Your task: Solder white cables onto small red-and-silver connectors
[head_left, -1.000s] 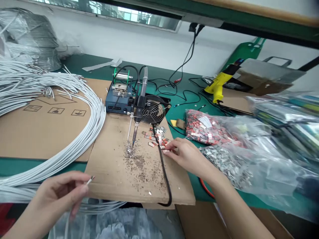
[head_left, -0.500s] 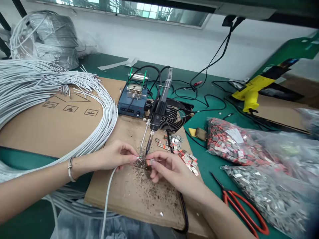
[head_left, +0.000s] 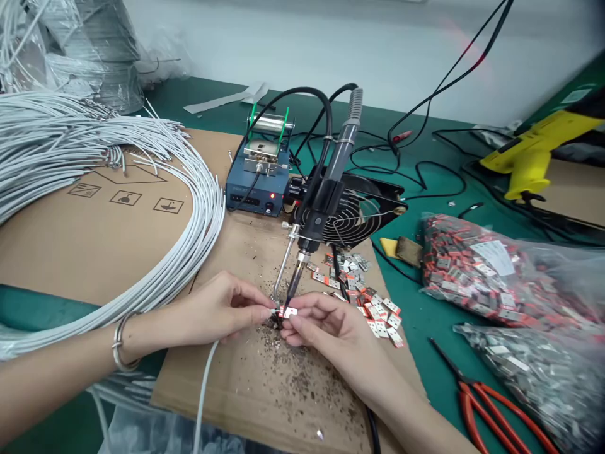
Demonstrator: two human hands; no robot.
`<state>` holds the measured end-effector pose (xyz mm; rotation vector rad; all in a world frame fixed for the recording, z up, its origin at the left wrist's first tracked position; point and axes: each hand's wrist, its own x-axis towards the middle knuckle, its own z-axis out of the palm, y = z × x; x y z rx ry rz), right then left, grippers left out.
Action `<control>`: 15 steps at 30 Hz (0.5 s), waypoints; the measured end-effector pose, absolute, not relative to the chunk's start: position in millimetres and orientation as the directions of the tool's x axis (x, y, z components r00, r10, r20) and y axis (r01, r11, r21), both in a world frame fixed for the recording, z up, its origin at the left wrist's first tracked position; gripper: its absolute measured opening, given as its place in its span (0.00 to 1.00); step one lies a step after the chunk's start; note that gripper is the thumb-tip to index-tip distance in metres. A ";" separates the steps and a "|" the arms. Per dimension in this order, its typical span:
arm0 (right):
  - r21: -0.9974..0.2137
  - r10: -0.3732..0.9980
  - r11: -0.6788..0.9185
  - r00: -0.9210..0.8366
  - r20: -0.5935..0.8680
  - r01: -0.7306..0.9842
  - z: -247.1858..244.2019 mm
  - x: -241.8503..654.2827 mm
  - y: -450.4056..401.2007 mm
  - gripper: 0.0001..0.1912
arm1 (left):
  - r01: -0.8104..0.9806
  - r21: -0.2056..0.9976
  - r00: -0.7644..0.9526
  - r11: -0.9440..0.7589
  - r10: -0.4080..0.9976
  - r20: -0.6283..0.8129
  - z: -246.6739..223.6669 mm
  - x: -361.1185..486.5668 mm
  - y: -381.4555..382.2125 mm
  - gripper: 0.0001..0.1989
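My left hand pinches the end of a white cable, which hangs down over the cardboard edge. A small red and white connector piece is held between the thumb and finger of my right hand. The two pieces meet just under the tip of a soldering iron fixed in a stand. Beside the iron, a thin metal feed tube points down to the same spot. Any contact of the tip with the pieces is too small to tell.
More connector pieces lie right of my right hand. Red-handled pliers, filled plastic bags and a yellow tool are further right. A blue solder feeder and black fan stand behind; coiled cables lie left.
The view has shifted closer and lower. The connector piece in my right hand now shows its white face beneath the iron tip, and a red light shows on the blue feeder.
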<state>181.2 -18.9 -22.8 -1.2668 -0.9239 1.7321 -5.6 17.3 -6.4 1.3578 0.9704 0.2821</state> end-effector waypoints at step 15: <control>-0.911 0.909 -0.398 -0.188 -0.373 -0.113 -20.7 181.5 -19.8 0.10 | 0.357 0.903 0.612 0.238 0.671 -0.419 -4.3 -5.2 18.8 0.13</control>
